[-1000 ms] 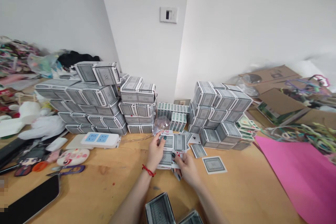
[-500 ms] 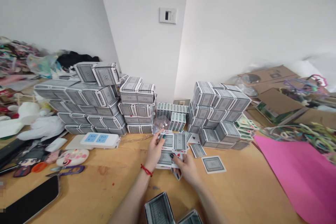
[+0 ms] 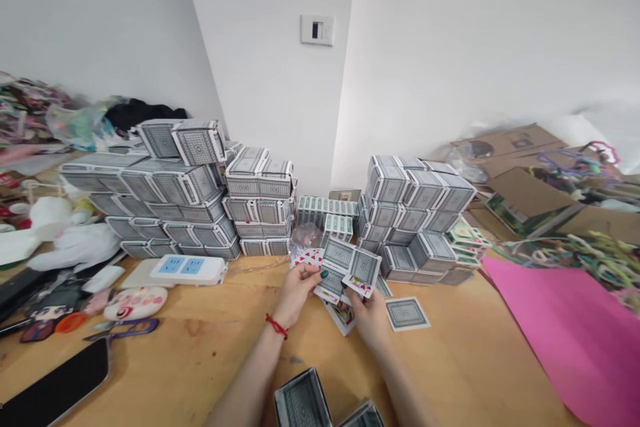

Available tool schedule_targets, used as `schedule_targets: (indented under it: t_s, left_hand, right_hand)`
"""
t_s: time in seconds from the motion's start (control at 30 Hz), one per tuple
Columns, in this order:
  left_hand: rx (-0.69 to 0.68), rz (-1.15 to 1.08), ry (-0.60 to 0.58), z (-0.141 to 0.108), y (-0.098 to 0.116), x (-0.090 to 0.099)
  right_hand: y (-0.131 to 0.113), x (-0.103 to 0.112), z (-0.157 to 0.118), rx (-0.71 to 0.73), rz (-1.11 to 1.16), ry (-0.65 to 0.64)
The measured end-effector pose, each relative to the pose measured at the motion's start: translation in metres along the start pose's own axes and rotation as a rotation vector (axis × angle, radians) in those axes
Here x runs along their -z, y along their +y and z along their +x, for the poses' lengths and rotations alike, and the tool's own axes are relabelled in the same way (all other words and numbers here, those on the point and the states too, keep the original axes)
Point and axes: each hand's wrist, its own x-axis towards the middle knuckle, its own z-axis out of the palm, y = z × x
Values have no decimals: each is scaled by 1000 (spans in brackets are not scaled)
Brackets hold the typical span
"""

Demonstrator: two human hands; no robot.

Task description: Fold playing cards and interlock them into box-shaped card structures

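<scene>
Pale walls (image 3: pixel 270 93) back a wooden table (image 3: pixel 190 373). Stacked card blocks (image 3: pixel 150 203) fill its far-left corner. Rightward, the left hand (image 3: pixel 296 292) pinches, nearly closed, one side of a card cluster (image 3: pixel 340 255) toward the table's far edge. The cluster's rightmost card points its J end nearward, long axis running near to far. The right hand (image 3: pixel 369 320) grips there, fingers partly hidden. Aligning cards seems underway; the next move calls for steady pinches.

Cards (image 3: pixel 341 253) between phone (image 3: pixel 60 383) left, paper (image 3: pixel 575 327) right; card stacks (image 3: pixel 195 183) behind, both sides.
</scene>
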Motion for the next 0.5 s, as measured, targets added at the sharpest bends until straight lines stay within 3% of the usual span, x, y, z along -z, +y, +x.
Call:
schedule_targets:
  t_s: [0.17,0.5]
  left_hand:
    - [-37,13,42,0,0,0]
    - [-15,110,-34,-5,8,-3]
  right_hand:
    - [4,1,1,35,-45,-4]
    - [8,4,5,7,-40,-30]
